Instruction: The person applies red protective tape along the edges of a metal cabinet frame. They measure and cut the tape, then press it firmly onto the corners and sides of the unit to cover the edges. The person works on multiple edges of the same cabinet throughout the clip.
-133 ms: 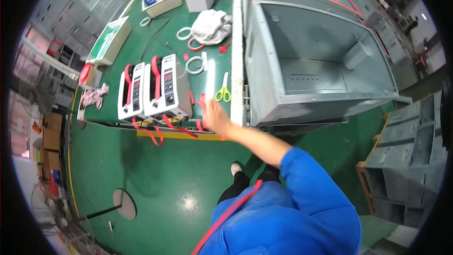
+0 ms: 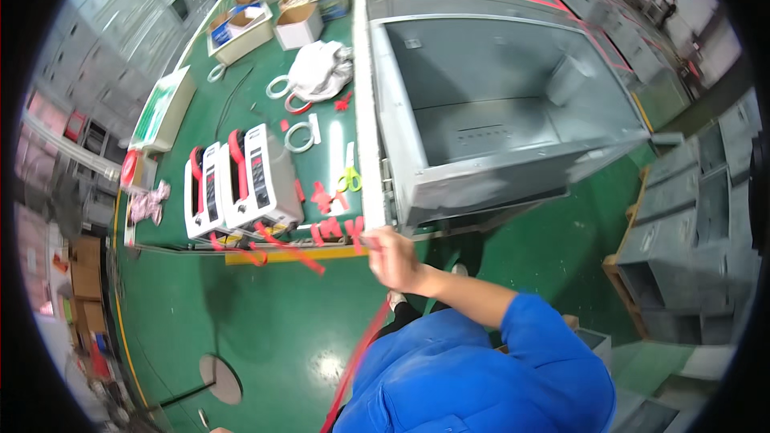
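Observation:
My right hand is at the front right corner of the green-topped table, fingers curled together; what they pinch, if anything, is hidden. Just left of it, short red tape strips stick along the table's front edge. A long red strip, blurred, runs from below that hand down to the lower edge; I cannot tell whether they touch. Only a skin-coloured sliver, perhaps my left hand, shows at the lower edge. Two white tape dispensers have red tape hanging from their fronts. Green-handled scissors lie nearby.
A grey metal cabinet shell, open side up, stands right of the table. Tape rolls, a white cloth and a white tray lie farther back. A round-based stand is on the floor; grey cabinets sit at right.
My right hand has moved from the red pieces on the tabletop toward me, to the table's corner. The long red strip has swung left. The whole view has shifted.

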